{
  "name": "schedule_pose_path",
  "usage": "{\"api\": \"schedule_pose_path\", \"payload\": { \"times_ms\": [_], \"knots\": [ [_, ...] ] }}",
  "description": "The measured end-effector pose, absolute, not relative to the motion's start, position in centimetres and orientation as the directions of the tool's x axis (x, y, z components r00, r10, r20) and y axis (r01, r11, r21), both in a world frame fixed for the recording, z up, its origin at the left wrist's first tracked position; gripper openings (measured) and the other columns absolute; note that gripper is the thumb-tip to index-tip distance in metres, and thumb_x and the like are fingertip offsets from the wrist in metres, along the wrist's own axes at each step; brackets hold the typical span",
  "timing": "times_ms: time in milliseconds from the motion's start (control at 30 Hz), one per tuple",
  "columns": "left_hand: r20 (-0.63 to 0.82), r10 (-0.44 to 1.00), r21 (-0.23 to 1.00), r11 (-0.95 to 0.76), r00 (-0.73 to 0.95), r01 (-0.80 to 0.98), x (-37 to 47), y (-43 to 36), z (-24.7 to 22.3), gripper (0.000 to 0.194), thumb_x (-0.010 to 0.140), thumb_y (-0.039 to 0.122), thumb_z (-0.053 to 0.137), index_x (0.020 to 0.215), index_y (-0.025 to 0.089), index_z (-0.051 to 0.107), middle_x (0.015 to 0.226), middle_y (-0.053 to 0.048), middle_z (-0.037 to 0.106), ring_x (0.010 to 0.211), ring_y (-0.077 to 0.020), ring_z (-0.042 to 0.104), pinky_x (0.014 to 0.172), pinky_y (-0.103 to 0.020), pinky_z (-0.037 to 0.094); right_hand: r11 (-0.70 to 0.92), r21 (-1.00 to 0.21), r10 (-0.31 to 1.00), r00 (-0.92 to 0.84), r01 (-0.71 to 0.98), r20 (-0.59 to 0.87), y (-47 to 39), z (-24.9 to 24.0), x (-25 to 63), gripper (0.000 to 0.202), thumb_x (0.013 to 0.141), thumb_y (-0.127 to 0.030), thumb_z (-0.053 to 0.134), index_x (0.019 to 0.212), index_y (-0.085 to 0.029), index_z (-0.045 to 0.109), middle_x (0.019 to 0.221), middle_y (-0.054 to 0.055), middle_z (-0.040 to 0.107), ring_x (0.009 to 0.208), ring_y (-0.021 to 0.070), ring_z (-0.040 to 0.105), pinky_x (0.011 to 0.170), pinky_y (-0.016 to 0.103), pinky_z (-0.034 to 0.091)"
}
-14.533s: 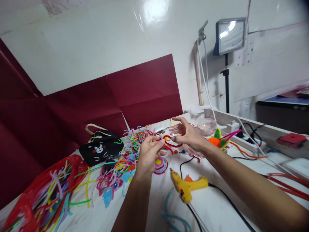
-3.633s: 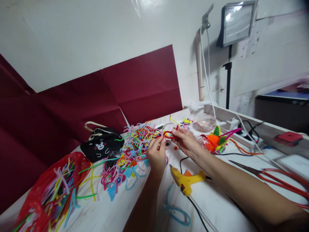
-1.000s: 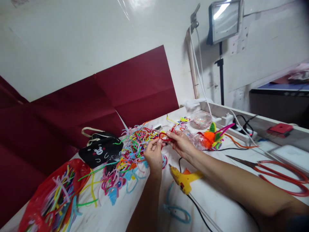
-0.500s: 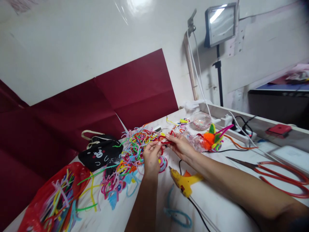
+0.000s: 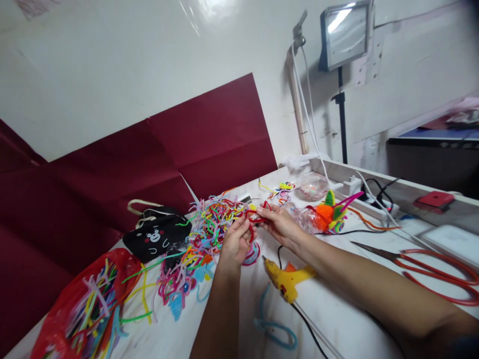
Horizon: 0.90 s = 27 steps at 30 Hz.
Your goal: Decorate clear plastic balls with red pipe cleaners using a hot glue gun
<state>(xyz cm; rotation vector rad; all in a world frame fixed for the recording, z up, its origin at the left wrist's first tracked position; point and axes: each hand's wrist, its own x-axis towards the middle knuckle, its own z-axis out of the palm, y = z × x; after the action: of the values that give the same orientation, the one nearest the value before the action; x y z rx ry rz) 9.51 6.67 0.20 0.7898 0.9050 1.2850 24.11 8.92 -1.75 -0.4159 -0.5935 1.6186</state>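
Between my two hands runs a bent red pipe cleaner [image 5: 255,217], held above the table. My left hand [image 5: 236,240] pinches one part of it, and a red end hangs beside the fingers. My right hand [image 5: 280,224] grips the other side, with a short red curl rising above the fingertips. Behind and left of my hands spreads a tangled heap of colourful pipe cleaners [image 5: 213,219]. A round coil of pipe cleaner [image 5: 251,254] in pink and blue lies just below my left hand. The yellow hot glue gun [image 5: 286,281] rests under my right forearm.
Orange-handled scissors [image 5: 430,264] lie at the right. A red bag [image 5: 56,319] of pipe cleaners and a black pouch [image 5: 155,239] stand left. An orange craft piece [image 5: 324,218], a power strip [image 5: 377,207] and cables occupy the back right. A blue pipe cleaner [image 5: 279,331] lies in front.
My left hand has shifted slightly left and turned, drawing a little away from the right hand. The red pipe cleaner stays in both hands.
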Motion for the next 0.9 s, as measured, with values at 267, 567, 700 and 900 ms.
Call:
{"api": "schedule_pose_path", "payload": {
  "times_ms": [267,567,700,900],
  "knots": [
    [-0.194,0.978,0.828,0.204,0.074,-0.523,9.5,6.7,0.3,0.025,0.073,0.009,0.089,0.083,0.018,0.069,0.07,0.002,0.07,0.06,-0.0091,0.067,0.053,-0.015,0.053,-0.058,-0.596,0.985,-0.145,-0.801,0.099,8.7,-1.3,24.3,0.044,0.052,-0.019,0.104,0.083,-0.019,0.072,0.07,-0.002,0.079,0.061,0.0141,0.073,0.057,0.021,0.057],
    [-0.147,0.986,0.781,0.168,0.084,-0.602,10.5,6.2,0.4,0.019,0.083,0.006,0.081,0.086,0.018,0.067,0.07,0.007,0.065,0.046,-0.0011,0.053,0.044,-0.009,0.043,-0.046,-0.606,0.98,-0.153,-0.794,0.127,8.8,-1.3,24.3,0.045,0.056,-0.021,0.102,0.087,-0.02,0.07,0.069,-0.001,0.079,0.063,0.017,0.077,0.056,0.022,0.056],
    [-0.17,0.982,0.745,0.18,0.077,-0.642,10.7,6.1,0.6,0.016,0.085,0.004,0.077,0.084,0.017,0.068,0.075,0.004,0.069,0.047,-0.0014,0.053,0.044,-0.01,0.043,-0.045,-0.606,0.977,-0.163,-0.794,0.141,8.6,-1.1,24.4,0.046,0.055,-0.022,0.103,0.087,-0.02,0.07,0.069,0.0,0.079,0.064,0.0182,0.078,0.057,0.022,0.057],
    [-0.214,0.975,0.694,0.194,0.059,-0.693,10.9,6.2,0.4,0.015,0.088,0.002,0.071,0.084,0.016,0.068,0.074,0.003,0.07,0.047,-0.0024,0.054,0.045,-0.011,0.045,-0.044,-0.605,0.974,-0.168,-0.795,0.15,8.7,-1.2,24.4,0.044,0.055,-0.022,0.103,0.084,-0.021,0.069,0.067,-0.001,0.079,0.062,0.0174,0.077,0.053,0.021,0.056]
  ]
}}
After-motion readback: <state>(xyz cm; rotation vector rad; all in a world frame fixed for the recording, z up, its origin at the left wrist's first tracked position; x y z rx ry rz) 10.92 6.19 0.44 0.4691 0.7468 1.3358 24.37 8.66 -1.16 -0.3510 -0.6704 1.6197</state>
